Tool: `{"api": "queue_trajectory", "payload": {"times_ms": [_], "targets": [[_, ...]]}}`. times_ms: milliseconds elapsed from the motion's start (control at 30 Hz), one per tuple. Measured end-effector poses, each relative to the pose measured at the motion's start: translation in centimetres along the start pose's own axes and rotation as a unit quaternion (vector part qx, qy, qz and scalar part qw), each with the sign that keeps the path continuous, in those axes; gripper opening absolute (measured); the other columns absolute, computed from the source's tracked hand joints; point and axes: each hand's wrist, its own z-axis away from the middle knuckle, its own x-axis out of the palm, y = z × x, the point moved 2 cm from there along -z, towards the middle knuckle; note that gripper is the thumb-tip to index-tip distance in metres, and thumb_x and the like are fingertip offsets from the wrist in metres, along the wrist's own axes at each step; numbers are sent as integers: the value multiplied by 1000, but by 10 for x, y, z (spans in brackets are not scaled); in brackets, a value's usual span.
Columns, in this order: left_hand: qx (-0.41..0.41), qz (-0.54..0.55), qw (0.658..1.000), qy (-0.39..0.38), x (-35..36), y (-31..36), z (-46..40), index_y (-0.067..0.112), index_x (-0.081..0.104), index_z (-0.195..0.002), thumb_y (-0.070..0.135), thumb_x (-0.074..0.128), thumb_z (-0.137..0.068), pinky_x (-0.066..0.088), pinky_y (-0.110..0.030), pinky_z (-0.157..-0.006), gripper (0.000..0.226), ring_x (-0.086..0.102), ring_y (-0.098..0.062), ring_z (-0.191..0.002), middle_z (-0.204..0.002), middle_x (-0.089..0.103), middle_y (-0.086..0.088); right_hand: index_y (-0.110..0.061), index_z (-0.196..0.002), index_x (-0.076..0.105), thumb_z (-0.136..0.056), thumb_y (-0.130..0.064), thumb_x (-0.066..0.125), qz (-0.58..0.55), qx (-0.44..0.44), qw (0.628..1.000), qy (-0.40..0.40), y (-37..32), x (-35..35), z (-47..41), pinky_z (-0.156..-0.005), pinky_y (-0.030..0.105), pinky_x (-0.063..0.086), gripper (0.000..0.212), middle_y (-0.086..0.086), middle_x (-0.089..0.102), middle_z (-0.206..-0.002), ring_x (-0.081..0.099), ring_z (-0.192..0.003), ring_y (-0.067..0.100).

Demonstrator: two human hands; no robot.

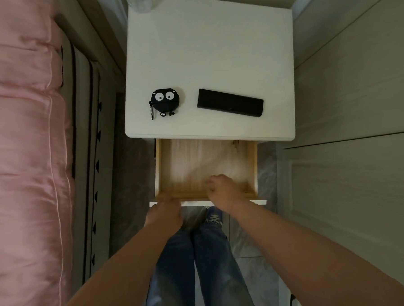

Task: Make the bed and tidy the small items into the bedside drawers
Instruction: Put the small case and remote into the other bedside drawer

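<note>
The white bedside cabinet (209, 47) has its top drawer (253, 164) pulled out, showing bare pale wood inside. My left hand (165, 213) grips the drawer's front edge at the left. My right hand (223, 190) curls over the same front edge further right, fingers inside the drawer. On the cabinet top lie a black earbud case with cartoon eyes and a clip (166, 103) and a black folded roll (230, 105) to its right.
The bed with a pink satin quilt (20, 150) runs along the left, its padded frame (87, 135) beside the cabinet. A clear plastic bottle (140, 0) stands at the cabinet's back left corner. Pale panelled wall and door (351, 168) close the right side.
</note>
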Motion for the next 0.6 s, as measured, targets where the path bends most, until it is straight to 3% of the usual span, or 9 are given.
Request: {"api": "queue_trajectory", "payload": {"times_ms": [133, 233, 367, 500, 600], "targets": [[70, -6, 997, -16, -18, 6, 13, 25, 62, -110, 23, 43, -95, 54, -36, -87, 24, 61, -18, -97, -113, 61, 1, -20, -131, 56, -92, -13, 52, -25, -50, 998, 40, -21, -19, 4, -99, 35, 47, 40, 2, 52, -128, 54, -115, 19], [88, 61, 987, 118, -56, 14, 22, 31, 59, -98, 29, 45, -96, 56, -35, -74, 15, 61, -13, -79, -90, 64, 8, -23, -130, 55, -91, -15, 58, -23, -73, 992, 103, -31, -38, 8, -96, 34, 49, 39, -3, 52, -124, 55, -109, 13], [98, 145, 952, 250, -111, 23, 22, 32, 60, -108, 31, 51, -97, 54, -30, -63, 15, 60, -7, -66, -79, 64, 10, -20, -127, 55, -89, -18, 64, 28, -136, 969, 205, -37, -79, -2, -89, 31, 52, 39, -3, 52, -119, 56, -106, 12], [160, 92, 917, 354, -157, 24, -1, 22, 66, -102, 26, 58, -93, 55, -31, -68, 13, 56, -8, -78, -90, 58, 8, -16, -129, 54, -86, -12, 66, 62, -167, 941, 287, -34, -124, -28, -87, 37, 51, 45, 2, 52, -116, 55, -103, 17], [152, 87, 892, 416, -185, 23, -21, 18, 65, -105, 16, 61, -91, 51, -28, -84, 14, 55, -13, -101, -112, 55, 2, -14, -136, 50, -82, -8, 67, 100, -162, 920, 342, -33, -147, -48, -89, 38, 48, 58, 7, 52, -122, 54, -107, 24]]}}
